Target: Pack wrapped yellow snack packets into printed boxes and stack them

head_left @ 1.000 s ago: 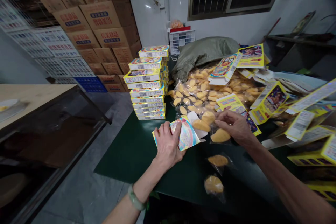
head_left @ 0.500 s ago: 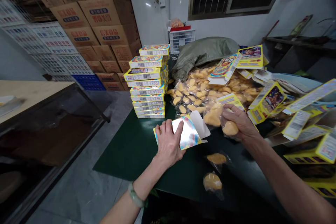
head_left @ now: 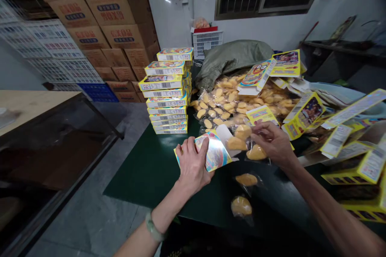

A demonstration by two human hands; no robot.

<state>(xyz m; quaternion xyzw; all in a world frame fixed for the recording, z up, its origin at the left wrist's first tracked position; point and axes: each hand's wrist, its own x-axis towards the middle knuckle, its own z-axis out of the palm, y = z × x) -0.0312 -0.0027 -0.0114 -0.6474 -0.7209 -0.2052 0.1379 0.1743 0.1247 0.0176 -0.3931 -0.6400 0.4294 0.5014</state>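
My left hand [head_left: 193,162] is closed over a small yellow-edged carton [head_left: 216,150] lying tilted on the green tabletop. Its white end flap [head_left: 224,134] stands open on the right. Just beyond that flap, my right hand [head_left: 273,142] pinches the clear film of wrapped yellow biscuit-like pieces [head_left: 256,152]; several of them sit between the fingers and the carton mouth. Nearer me lie two single wrapped pieces, one oval piece [head_left: 246,179] and one rounder piece [head_left: 241,205]. A large heap of wrapped pieces [head_left: 229,100] spreads behind both hands.
Filled-looking cartons [head_left: 167,102] form a tall stack at the left of the green table [head_left: 135,176]. Loose cartons [head_left: 309,116] pile up on the right. Behind the heap lies a grey-green sack [head_left: 238,56], with a white basket [head_left: 207,44] beyond. Brown boxes [head_left: 114,12] rise at back left.
My right hand has shifted slightly left with the wrapped pieces, bringing them close to the carton's open end. My left hand keeps its hold on the carton. The view has shifted slightly.
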